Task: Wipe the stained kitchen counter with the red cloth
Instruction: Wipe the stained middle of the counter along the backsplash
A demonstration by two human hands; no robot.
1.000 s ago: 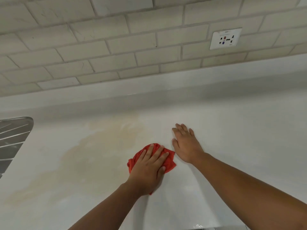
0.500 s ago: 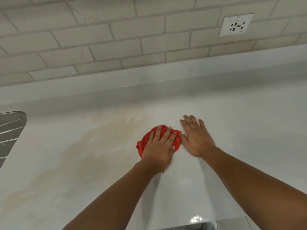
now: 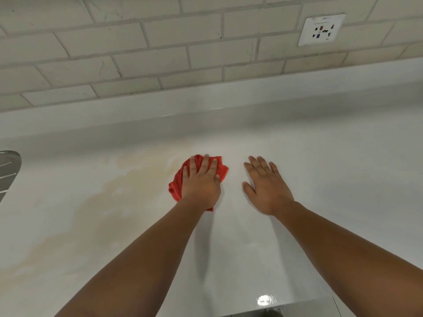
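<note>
Moved since half a second back: the left hand [image 3: 201, 184] and the red cloth [image 3: 177, 181] under it have slid leftward and a little toward the wall. They were just beside the other thumb; now bare counter [image 3: 332, 179] shows between the two hands. The right hand [image 3: 267, 186] has barely shifted.
View: head camera, the only one, looking down along both forearms.
Left hand: flat on top of the cloth, fingers straight and slightly spread, pressing down and not curled round it. Judged reason: a flat palm spreads pressure over the whole wad.
Red cloth: bunched, lying on the counter at the right-hand edge of the stain [image 3: 128, 179], mostly hidden under the palm. Folds stick out on its left, its far side and by the wrist.
Right hand: open, palm down on bare counter, fingers spread, holding nothing, apart from the cloth. Judged reason: a brace for the forward lean.
Stain: pale yellow-brown, spreading from the cloth leftward and down toward the near-left, far larger than the cloth.
Counter right of the cloth: white, glossy, no discolouring visible.
Progress (judgement): early; most of the stain not yet cleared, so the work lies to the left.
Surroundings: metal rack [image 3: 8, 170] cut off at the left edge; wall socket [image 3: 321, 29] on the tiled wall [image 3: 160, 53].
</note>
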